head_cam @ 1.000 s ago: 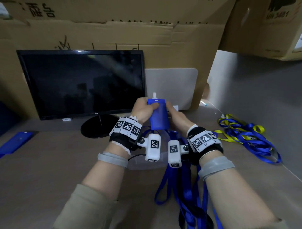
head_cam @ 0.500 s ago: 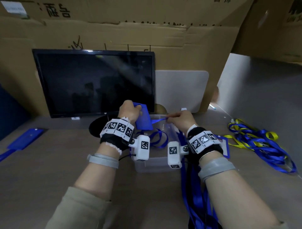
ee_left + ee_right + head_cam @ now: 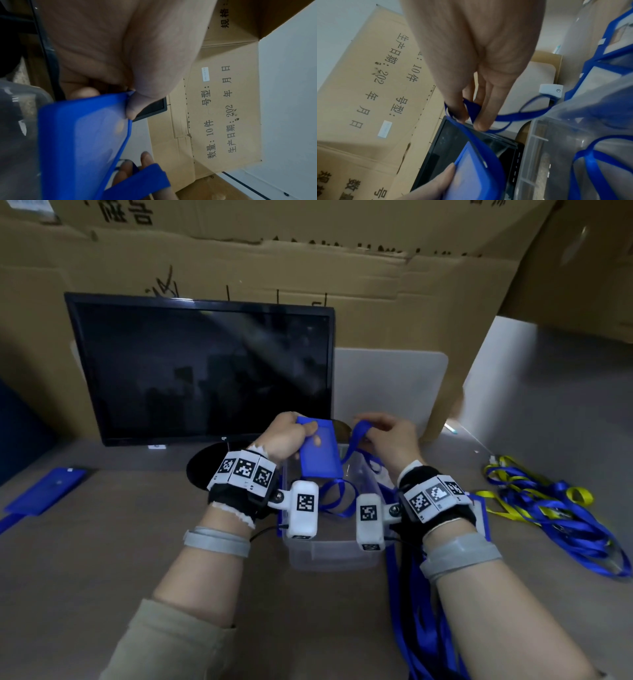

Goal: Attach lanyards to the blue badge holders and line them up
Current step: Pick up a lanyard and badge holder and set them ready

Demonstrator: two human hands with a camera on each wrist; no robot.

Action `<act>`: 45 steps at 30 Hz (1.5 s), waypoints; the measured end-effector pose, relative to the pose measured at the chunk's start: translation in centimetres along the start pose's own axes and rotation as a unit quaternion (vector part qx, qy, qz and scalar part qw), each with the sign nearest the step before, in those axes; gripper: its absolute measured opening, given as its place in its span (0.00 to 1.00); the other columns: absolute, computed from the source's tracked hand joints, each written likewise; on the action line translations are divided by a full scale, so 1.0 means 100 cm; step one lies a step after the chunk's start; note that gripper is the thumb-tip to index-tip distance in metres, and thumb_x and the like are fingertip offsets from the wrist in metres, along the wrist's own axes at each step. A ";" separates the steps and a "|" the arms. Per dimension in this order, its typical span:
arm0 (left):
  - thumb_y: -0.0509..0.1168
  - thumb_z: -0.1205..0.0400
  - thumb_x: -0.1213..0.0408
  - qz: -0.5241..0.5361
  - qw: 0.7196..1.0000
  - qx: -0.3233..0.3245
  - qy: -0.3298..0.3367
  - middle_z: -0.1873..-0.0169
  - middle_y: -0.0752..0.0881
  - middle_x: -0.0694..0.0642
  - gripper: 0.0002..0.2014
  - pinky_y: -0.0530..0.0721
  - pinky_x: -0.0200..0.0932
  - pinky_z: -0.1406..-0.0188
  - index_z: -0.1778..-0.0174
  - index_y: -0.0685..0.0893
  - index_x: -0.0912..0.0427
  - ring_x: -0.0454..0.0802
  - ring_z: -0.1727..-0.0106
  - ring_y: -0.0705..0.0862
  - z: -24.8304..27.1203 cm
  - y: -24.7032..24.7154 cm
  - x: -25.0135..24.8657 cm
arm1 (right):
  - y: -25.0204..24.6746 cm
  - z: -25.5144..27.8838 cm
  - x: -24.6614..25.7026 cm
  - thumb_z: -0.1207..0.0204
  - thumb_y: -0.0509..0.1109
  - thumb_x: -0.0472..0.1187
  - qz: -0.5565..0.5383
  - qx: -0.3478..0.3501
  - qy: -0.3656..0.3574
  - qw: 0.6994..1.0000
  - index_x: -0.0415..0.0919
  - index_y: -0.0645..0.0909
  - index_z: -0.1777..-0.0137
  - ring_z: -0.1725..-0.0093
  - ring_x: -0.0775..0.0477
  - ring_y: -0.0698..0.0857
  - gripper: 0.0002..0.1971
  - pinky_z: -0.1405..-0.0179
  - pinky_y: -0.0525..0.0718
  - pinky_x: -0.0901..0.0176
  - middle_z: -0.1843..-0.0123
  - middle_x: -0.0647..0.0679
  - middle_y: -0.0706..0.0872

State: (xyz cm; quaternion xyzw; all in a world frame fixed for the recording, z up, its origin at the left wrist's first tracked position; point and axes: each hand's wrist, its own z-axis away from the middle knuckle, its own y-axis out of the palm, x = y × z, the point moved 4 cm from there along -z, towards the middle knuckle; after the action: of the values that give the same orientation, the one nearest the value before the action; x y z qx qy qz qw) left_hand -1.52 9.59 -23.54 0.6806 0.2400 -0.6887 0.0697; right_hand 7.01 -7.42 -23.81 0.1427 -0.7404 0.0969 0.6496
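Left hand raised above a clear bin on the bench, fingers curled round a blue badge holder; right hand alongside, fingertips pinching a blue lanyard just beside the holder's top

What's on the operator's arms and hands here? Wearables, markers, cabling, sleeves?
Both hands are bare. The left hand and right hand each have a black wrist strap carrying a white band of black-and-white square fiducial tags, plus a white rounded camera pod with its own tag. A thin black cable leaves the left pod. Grey wristbands sit further up; a beige sleeve covers the left forearm.
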 end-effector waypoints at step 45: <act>0.60 0.15 0.67 -0.050 0.984 0.168 -0.012 0.71 0.85 0.54 0.09 0.83 0.51 0.54 0.62 0.78 0.62 0.58 0.64 0.83 -0.023 0.287 -0.011 | -0.270 0.012 -0.103 0.24 0.67 0.37 0.385 -0.059 0.233 0.891 0.39 0.84 0.31 0.35 0.33 0.85 0.21 0.33 0.84 0.41 0.34 0.38 0.87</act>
State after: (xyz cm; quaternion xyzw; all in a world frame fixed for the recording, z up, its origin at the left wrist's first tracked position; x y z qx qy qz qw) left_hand 12.75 -14.85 -29.10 0.6616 0.1537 -0.7298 -0.0775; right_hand 16.15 -32.36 -35.26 -0.2191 -0.5693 0.3262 0.7222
